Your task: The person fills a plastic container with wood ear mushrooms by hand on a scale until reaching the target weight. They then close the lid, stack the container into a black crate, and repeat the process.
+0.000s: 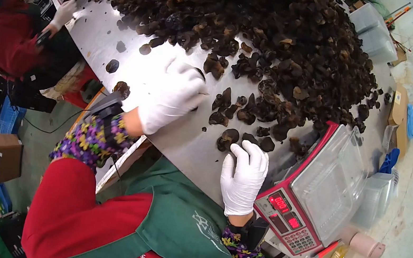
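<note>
Across bare steel table (182, 149), just ahead and left of right hand's (244, 180) fingertips: one dark piece (228, 139), roundish, without clear long axis. Nearer to right than to left hand (174, 97). With right fingers slightly spread, thumb apart, nothing seen in grip. With left fingers blurred, impossible to say whether holding anything. Beyond, big dark heap (264, 25); to the right, red scale (326, 184).
</note>
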`<state>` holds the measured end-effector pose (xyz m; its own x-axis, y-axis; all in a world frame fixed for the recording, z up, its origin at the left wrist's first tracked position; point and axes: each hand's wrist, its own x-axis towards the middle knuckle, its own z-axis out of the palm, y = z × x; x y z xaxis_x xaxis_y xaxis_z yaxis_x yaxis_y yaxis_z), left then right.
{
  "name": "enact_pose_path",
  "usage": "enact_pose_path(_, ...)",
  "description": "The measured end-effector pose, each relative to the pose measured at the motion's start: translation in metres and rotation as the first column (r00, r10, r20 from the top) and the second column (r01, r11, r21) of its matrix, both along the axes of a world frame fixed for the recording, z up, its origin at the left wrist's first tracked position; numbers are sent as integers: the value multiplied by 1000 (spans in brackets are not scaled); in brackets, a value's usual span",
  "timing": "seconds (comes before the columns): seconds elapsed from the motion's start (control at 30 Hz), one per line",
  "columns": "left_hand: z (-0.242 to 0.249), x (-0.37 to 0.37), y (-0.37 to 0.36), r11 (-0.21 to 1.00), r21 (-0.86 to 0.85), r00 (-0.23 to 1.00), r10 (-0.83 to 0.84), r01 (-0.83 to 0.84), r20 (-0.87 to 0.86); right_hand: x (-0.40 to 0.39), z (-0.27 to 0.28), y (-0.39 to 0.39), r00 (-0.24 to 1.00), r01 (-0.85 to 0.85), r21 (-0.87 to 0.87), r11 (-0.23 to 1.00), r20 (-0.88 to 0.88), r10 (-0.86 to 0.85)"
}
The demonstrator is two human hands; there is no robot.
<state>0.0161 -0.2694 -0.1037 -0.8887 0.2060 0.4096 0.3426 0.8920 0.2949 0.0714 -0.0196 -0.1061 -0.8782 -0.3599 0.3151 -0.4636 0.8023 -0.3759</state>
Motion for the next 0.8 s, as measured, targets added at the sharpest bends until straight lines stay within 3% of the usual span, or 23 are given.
enact_pose_path(0.03, 5, 9, -7, 992, 75, 992, 104, -99, -65, 1, -1, 1, 1000, 12, -42, 999, 7, -11)
enact_pose_path(0.1, -12, 31, -46, 972, 79, 975, 222, -219, -29, 2, -1, 3, 1000, 22, -83, 996, 15, -21)
enact_pose_path(0.23, -26, 86, -106, 837, -78, 841, 536, -541, -79, -1, -1, 3, 997, 37, -104, 994, 66, -30)
enact_pose_path(0.37, -21, 115, -114, 784, -56, 785, 613, -618, -91, -6, -4, 1, 996, 31, -36, 999, 79, -28)
enact_pose_path(0.43, -19, 112, -100, 837, 111, 839, 542, -536, -40, -6, -5, -3, 997, 66, 63, 996, 26, -68)
enact_pose_path(0.53, -28, 92, -59, 843, 292, 890, 450, -451, 75, -7, -16, -7, 994, 51, 114, 992, 94, -62)
enact_pose_path(0.57, -36, 81, -45, 841, 304, 894, 422, -447, 148, -6, -18, -9, 993, 45, 149, 988, 105, -61)
enact_pose_path(0.6, -36, 72, -37, 887, 306, 938, 311, -345, 155, -5, -23, -11, 992, 39, 160, 986, 111, -58)
enact_pose_path(0.63, -41, 61, -29, 930, 212, 951, 274, -300, 143, -4, -24, -15, 996, 48, 201, 979, 70, -63)
enact_pose_path(0.7, -40, 39, -11, 948, 198, 964, 226, -251, 139, -4, -33, -14, 998, 56, 174, 983, 19, -60)
enact_pose_path(0.8, -59, 8, 5, 954, 235, 975, 148, -185, 169, -5, -38, -11, 999, 44, -3, 999, -22, -44)
